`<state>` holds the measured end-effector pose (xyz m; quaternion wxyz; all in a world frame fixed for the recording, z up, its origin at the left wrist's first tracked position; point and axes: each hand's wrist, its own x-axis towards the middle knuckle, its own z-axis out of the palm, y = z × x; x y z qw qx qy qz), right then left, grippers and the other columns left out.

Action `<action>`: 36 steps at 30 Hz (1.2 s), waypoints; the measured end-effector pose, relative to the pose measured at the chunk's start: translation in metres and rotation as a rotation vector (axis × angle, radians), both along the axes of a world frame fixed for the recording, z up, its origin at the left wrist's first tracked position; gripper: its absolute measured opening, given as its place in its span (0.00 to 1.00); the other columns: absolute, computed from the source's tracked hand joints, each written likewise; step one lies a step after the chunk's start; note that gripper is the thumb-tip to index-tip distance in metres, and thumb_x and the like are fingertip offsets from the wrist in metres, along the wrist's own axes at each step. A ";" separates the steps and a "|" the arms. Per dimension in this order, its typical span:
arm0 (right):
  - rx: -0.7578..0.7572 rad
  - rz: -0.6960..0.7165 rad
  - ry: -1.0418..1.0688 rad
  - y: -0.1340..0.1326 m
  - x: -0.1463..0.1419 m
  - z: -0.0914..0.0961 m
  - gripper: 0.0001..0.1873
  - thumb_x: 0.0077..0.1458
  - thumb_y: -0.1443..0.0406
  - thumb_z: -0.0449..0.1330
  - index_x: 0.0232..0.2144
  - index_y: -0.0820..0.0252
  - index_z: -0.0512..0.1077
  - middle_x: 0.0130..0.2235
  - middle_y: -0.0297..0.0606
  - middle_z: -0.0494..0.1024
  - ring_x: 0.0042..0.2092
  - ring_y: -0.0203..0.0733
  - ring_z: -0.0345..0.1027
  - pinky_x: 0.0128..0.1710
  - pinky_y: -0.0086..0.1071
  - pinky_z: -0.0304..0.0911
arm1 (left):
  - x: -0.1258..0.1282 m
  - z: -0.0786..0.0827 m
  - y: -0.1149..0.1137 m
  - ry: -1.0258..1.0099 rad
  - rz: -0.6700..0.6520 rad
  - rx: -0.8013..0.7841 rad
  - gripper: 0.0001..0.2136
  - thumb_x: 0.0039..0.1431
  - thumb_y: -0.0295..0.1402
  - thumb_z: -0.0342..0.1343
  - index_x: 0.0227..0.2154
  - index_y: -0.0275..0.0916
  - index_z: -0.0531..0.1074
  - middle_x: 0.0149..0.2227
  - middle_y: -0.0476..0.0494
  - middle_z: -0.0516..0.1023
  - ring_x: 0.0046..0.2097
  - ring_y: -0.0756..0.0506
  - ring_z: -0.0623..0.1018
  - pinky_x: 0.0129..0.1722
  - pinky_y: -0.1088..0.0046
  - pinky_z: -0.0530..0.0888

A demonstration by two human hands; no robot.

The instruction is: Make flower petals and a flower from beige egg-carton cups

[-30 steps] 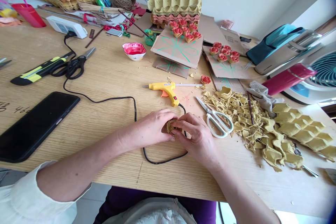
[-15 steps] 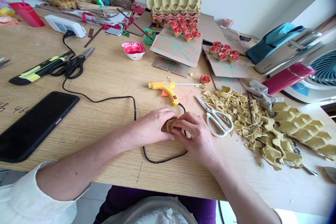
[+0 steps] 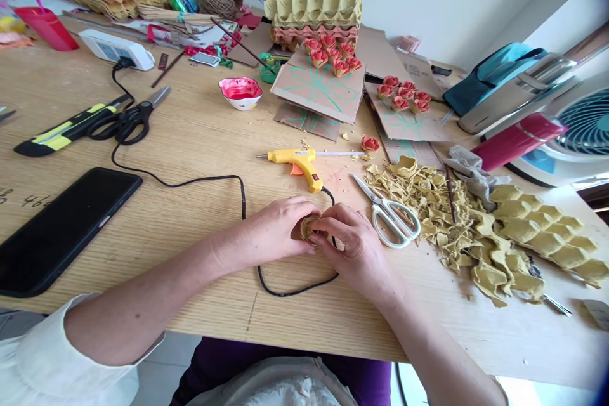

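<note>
Cup (image 3: 305,228), held over table (image 3: 200,139) between our hands: left hand (image 3: 283,228) curls round it, we judge for steadiness; right hand (image 3: 354,241) pinches its rim, likely for fine control. Glue gun (image 3: 295,157), white scissors (image 3: 377,201) lie near, presumably for easy reach.

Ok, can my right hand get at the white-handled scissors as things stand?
Probably yes: the white-handled scissors lie just beside your right hand, nothing visible between them, though that hand is busy at the small tan piece.
</note>
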<state>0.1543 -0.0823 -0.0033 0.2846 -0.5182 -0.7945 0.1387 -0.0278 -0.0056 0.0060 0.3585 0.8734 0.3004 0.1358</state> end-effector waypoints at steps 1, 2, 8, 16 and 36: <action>-0.001 -0.004 0.000 0.000 0.000 0.000 0.07 0.63 0.66 0.60 0.42 0.54 0.77 0.41 0.38 0.75 0.42 0.42 0.69 0.43 0.38 0.63 | 0.000 0.000 0.000 0.003 0.000 -0.004 0.15 0.47 0.28 0.69 0.37 0.38 0.71 0.40 0.45 0.78 0.42 0.43 0.77 0.40 0.69 0.70; -0.001 -0.007 -0.002 0.000 0.000 0.000 0.07 0.63 0.66 0.60 0.42 0.54 0.77 0.41 0.38 0.75 0.42 0.42 0.69 0.43 0.37 0.63 | 0.000 0.001 0.000 0.005 0.001 -0.006 0.15 0.47 0.28 0.69 0.37 0.38 0.71 0.40 0.45 0.78 0.42 0.43 0.77 0.40 0.69 0.70; 0.012 -0.004 -0.014 0.001 0.000 0.000 0.07 0.63 0.65 0.60 0.42 0.53 0.77 0.41 0.38 0.76 0.41 0.42 0.69 0.44 0.38 0.63 | 0.000 0.002 0.000 0.012 0.005 -0.003 0.16 0.47 0.28 0.70 0.37 0.38 0.71 0.39 0.45 0.78 0.43 0.42 0.77 0.40 0.68 0.71; 0.032 -0.088 0.173 -0.001 0.011 0.009 0.10 0.65 0.67 0.56 0.43 0.55 0.77 0.37 0.38 0.76 0.37 0.39 0.71 0.38 0.34 0.68 | -0.002 -0.001 -0.001 -0.003 -0.010 -0.007 0.24 0.46 0.30 0.71 0.48 0.40 0.71 0.49 0.42 0.77 0.52 0.39 0.76 0.52 0.64 0.71; -0.023 -0.077 0.243 -0.001 0.014 0.008 0.08 0.65 0.69 0.55 0.37 0.58 0.75 0.33 0.36 0.73 0.33 0.36 0.67 0.34 0.31 0.64 | -0.008 0.017 0.007 -0.176 0.189 -0.053 0.02 0.58 0.30 0.59 0.33 0.38 0.76 0.31 0.50 0.78 0.32 0.51 0.74 0.33 0.76 0.70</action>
